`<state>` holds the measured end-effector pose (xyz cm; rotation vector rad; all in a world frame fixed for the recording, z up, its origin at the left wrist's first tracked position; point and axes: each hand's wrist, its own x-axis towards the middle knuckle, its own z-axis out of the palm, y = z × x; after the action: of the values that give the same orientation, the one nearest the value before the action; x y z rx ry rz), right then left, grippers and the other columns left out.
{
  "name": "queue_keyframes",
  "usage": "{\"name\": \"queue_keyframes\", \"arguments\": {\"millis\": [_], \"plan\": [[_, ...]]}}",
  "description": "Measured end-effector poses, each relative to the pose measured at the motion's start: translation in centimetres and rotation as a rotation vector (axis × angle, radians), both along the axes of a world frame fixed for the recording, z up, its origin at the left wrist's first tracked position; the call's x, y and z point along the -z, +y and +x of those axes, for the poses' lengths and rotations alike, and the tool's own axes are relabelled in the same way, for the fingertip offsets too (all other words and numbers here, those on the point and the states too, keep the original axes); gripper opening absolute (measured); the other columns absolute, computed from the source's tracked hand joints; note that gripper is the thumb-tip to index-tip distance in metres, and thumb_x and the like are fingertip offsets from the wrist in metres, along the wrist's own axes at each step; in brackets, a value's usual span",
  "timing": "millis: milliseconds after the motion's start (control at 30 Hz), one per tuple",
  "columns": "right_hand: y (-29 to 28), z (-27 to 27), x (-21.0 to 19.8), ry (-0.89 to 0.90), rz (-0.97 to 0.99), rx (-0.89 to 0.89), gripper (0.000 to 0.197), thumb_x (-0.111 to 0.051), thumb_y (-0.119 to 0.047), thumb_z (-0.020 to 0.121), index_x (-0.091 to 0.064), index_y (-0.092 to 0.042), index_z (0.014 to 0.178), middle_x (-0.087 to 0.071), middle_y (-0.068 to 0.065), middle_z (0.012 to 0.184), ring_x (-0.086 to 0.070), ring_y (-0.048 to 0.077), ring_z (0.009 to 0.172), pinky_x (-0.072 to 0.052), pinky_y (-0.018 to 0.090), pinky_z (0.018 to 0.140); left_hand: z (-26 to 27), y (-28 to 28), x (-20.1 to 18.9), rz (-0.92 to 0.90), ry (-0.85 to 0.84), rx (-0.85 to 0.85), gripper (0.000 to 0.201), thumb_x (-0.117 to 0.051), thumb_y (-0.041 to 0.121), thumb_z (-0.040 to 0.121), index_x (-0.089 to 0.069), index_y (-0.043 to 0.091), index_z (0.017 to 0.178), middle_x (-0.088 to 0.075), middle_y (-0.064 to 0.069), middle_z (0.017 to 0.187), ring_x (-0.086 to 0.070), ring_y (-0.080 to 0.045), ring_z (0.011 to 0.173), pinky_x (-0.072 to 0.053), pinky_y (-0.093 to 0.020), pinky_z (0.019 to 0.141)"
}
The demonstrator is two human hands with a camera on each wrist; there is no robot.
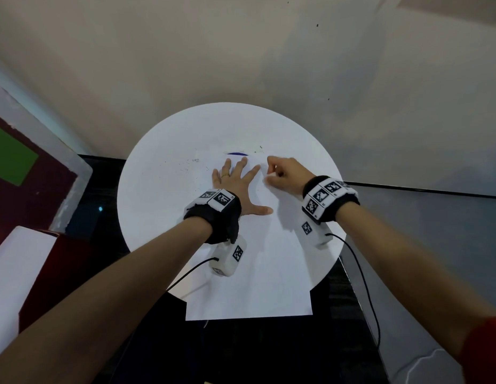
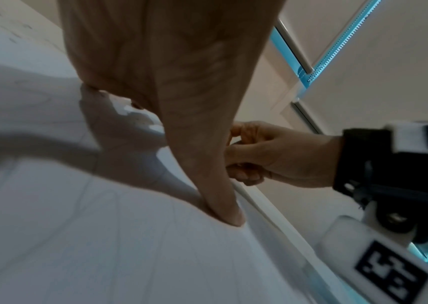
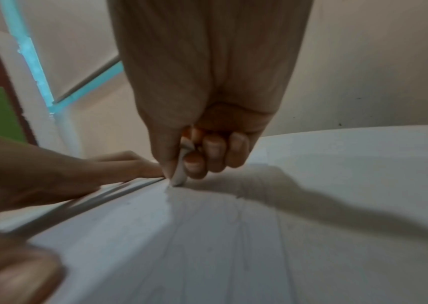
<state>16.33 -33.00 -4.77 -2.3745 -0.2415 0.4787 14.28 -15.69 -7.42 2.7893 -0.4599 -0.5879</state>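
A white sheet of paper (image 1: 255,273) lies on a round white table (image 1: 158,203) and hangs over its near edge. My left hand (image 1: 238,178) lies flat on the far part of the sheet with fingers spread, and its thumb (image 2: 223,205) presses the paper. My right hand (image 1: 270,173) is at the sheet's far right corner with fingers curled. Its thumb and fingers pinch a small white object (image 3: 180,172) whose tip touches the paper. Whether that object is an eraser or a bit of paper, I cannot tell.
A sliver of something dark blue (image 1: 237,153) shows at the paper's far edge. A beige wall (image 1: 269,65) rises right behind the table. A dark red and green panel (image 1: 14,162) stands at the left. Black cables (image 1: 363,278) trail from both wrist units.
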Motion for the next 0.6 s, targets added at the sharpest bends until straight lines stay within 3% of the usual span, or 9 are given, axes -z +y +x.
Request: {"name": "queue_keyframes", "arguments": {"millis": [100,233,367,433,500,600], "plan": [[0.0,-0.6,0.3,-0.038,-0.023,0.027,0.022,-0.059,-0.007,0.086,-0.041,-0.012,0.074,-0.045,0.001,0.061,-0.036,0.013,0.053,-0.031,0.024,0.053,0.1,0.1,0.0,0.003,0.007,-0.001,0.113,-0.058,0.082,0.066,0.003,0.04,0.152,0.014,0.006,0.161,0.017,-0.028,0.147,0.008,-0.053,0.117],[-0.7,-1.5,-0.1,0.138,-0.02,-0.097,0.027,-0.062,-0.008,0.083,-0.039,-0.013,0.07,-0.054,0.015,0.069,-0.042,0.019,0.055,-0.036,0.026,0.055,-0.1,-0.1,0.1,0.008,-0.003,-0.006,0.114,-0.058,0.082,0.065,0.002,0.04,0.152,0.014,0.006,0.161,0.016,-0.028,0.147,0.008,-0.053,0.116],[0.2,-0.3,0.5,-0.014,0.025,0.055,0.029,-0.059,-0.006,0.085,-0.039,-0.018,0.069,-0.044,0.005,0.059,-0.037,0.018,0.054,-0.034,0.026,0.058,0.0,0.1,0.0,0.0,0.012,0.0,0.113,-0.058,0.082,0.066,0.003,0.041,0.152,0.015,0.006,0.161,0.017,-0.028,0.147,0.008,-0.053,0.117],[-0.3,-1.5,0.7,0.043,0.021,0.013,0.026,-0.059,-0.007,0.086,-0.04,-0.015,0.071,-0.046,0.005,0.06,-0.038,0.017,0.052,-0.034,0.026,0.054,0.0,0.1,0.0,-0.017,0.015,-0.006,0.115,-0.059,0.082,0.065,0.002,0.04,0.152,0.014,0.007,0.161,0.017,-0.027,0.147,0.008,-0.052,0.117],[-0.9,-2.3,0.3,0.137,0.036,-0.068,0.024,-0.062,-0.01,0.086,-0.041,-0.01,0.073,-0.052,0.01,0.061,-0.042,0.018,0.05,-0.037,0.024,0.051,-0.1,0.1,0.0,-0.028,0.001,-0.017,0.118,-0.06,0.082,0.065,0.002,0.035,0.154,0.013,0.008,0.161,0.016,-0.026,0.147,0.008,-0.051,0.117],[-0.7,-1.0,0.0,0.068,0.045,-0.025,0.023,-0.063,-0.01,0.087,-0.043,-0.011,0.075,-0.054,0.013,0.062,-0.044,0.019,0.05,-0.038,0.024,0.05,-0.3,0.1,-0.1,-0.016,-0.024,-0.032,0.124,-0.059,0.082,0.066,0.004,0.022,0.154,0.012,0.008,0.161,0.013,-0.024,0.148,0.005,-0.05,0.118]]}}
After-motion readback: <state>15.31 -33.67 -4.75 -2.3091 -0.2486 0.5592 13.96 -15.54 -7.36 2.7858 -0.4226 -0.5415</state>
